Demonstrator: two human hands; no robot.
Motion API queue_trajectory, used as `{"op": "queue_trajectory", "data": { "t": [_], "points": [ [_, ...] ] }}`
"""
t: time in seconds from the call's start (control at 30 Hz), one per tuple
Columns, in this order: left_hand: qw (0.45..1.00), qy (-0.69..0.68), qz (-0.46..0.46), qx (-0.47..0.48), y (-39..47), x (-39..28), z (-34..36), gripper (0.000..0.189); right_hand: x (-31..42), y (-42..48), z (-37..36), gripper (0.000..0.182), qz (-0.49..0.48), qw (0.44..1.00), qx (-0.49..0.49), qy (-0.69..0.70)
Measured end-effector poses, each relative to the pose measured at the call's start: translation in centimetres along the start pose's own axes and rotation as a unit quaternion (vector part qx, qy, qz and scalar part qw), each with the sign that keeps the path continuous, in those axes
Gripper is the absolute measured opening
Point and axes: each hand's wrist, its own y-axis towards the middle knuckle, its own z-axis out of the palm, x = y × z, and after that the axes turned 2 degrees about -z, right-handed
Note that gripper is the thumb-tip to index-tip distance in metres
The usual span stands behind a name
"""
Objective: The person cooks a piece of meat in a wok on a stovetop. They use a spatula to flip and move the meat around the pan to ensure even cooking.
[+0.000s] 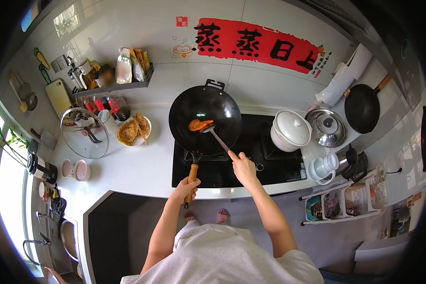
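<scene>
My left hand (185, 190) grips the wooden handle (192, 177) of a black wok (206, 103). The wok sits over the left burner of a black glass cooktop (213, 177). In my right hand (244, 168) is a metal spatula (218, 138), its blade down inside the wok. An orange-red piece of food (198, 125) lies in the wok, touching the blade's left side; whether it rests partly on the blade I cannot tell. The wok's inner surface looks shiny.
Left of the cooktop stand a bowl of browned food (132, 133) with chopsticks (141, 131) across it, a glass lid (84, 133) and pink cups (81, 171). A white lidded pot (291, 131) is on the right, near a steel lid (326, 127) and a storage cart (344, 200).
</scene>
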Motion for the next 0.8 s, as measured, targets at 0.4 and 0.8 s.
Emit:
{"op": "queue_trajectory", "data": {
  "t": [0.4, 0.8],
  "points": [
    [1.0, -0.011, 0.002, 0.0, 0.0, 0.4, 0.2, 0.029, -2.7, -2.4, -7.4, 0.044, 0.021, 1.0, 0.011, 0.003],
    [1.0, -0.009, 0.005, 0.004, -0.1, 0.1, 0.2, 0.03, 0.8, 2.6, -0.5, 0.043, 0.042, 0.994, -0.035, 0.091]
  ]
}}
